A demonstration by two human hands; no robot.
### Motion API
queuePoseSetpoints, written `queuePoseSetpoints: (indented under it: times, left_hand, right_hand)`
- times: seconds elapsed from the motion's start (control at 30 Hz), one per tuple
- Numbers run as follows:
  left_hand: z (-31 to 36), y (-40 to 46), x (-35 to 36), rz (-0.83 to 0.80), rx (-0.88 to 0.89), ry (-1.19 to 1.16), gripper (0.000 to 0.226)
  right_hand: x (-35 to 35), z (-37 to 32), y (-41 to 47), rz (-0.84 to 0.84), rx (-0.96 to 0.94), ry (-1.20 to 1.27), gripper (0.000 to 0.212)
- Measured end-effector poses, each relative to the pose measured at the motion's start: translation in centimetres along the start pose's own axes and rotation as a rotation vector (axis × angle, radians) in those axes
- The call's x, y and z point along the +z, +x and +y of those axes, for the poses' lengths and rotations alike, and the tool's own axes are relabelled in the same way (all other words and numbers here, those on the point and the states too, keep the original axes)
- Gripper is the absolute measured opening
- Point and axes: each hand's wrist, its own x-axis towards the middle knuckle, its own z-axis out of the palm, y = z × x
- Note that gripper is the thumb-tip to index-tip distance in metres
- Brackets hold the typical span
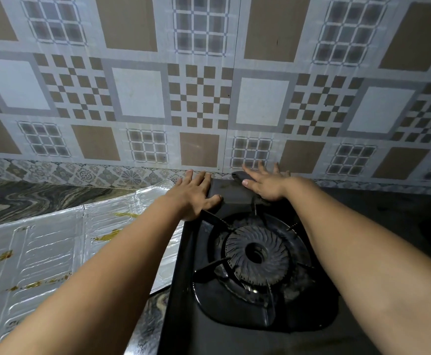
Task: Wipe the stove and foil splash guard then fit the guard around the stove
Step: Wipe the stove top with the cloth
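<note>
The black single-burner gas stove (pixel 250 254) sits on the marbled stone counter (pixel 30 198), its back edge against the patterned tile wall (pixel 209 85). The right hand (pixel 265 184) presses a dark cloth (pixel 238 176) flat onto the stove's far edge, fingers spread and straight. The left hand (pixel 196 193) rests on the stove's back left corner, fingers straight and close together. The crinkled silver foil splash guard (pixel 42 252), spotted with yellow stains, lies flat on the counter just left of the stove.

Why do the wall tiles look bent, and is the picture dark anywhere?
Head view: the wide-angle lens bows the wall tiles; the black stove and the right side sit in dim shadow, while the foil splash guard catches bright glare; upper tiles look slightly blurred.
</note>
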Motion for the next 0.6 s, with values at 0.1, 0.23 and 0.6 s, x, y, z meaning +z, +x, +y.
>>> queuePoseSetpoints:
  times: [0.1, 0.23, 0.6]
  left_hand:
    - [0.1, 0.1, -0.3, 0.010, 0.005, 0.067, 0.081]
    - [0.2, 0.7, -0.4, 0.003, 0.004, 0.037, 0.096]
    - [0.1, 1.2, -0.1, 0.024, 0.003, -0.036, 0.103]
  right_hand:
    - [1.2, 0.8, -1.1, 0.112, 0.000, 0.011, 0.058]
    - [2.0, 1.6, -2.1, 0.188, -0.004, -0.004, 0.056]
    - [2.3, 2.5, -2.4, 0.149, -0.034, 0.002, 0.055]
